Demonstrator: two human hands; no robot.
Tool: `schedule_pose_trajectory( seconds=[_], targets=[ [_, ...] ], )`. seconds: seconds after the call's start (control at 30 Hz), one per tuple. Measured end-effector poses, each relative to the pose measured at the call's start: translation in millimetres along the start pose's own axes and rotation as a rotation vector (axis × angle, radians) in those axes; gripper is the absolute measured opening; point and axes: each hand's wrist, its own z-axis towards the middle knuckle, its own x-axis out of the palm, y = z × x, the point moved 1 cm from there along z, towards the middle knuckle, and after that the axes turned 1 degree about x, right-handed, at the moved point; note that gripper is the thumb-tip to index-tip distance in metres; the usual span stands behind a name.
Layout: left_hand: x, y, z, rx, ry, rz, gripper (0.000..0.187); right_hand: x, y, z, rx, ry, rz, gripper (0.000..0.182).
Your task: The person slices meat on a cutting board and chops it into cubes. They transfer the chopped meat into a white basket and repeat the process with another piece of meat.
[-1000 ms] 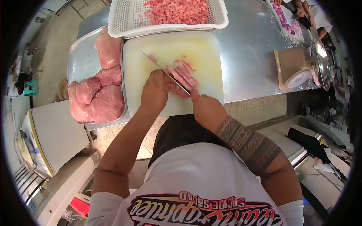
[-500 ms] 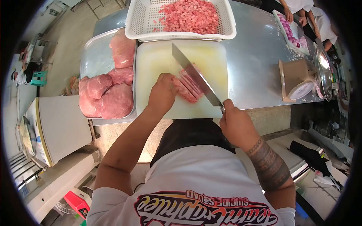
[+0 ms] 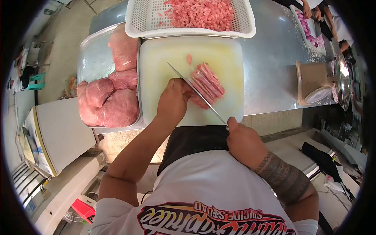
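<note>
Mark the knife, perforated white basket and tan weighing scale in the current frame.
Knife [image 3: 199, 94]: head view, middle of the blade.
Perforated white basket [image 3: 188, 33]: head view, near rim.
Tan weighing scale [image 3: 311, 76]: head view, side of the body.

knife handle [image 3: 227, 127] mostly hidden, basket [image 3: 190, 34] cut off

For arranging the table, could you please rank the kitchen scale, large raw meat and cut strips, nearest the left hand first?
1. Cut strips: right of the left hand
2. Large raw meat: left, in the tray
3. Kitchen scale: far right, on the table
</note>
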Motion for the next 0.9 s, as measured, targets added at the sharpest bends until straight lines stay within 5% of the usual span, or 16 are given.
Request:
schedule_pose_trajectory(
  seconds=[0.33,0.63,0.9],
  targets=[
    [3.3,8.6,-4.9,-0.014,0.008,0.011,0.035,51.0,9.0,76.2,-0.033,-0.163,-0.035,0.015],
    [3.8,8.7,-6.6,0.012,-0.034,0.014,0.035,25.0,1.6,6.2,0.096,0.044,-0.086,0.016],
    [0.7,18.0,-7.2,0.098,-0.06,-0.008,0.033,19.9,-26.9,52.4,-0.055,-0.145,0.044,0.023]
  ],
)
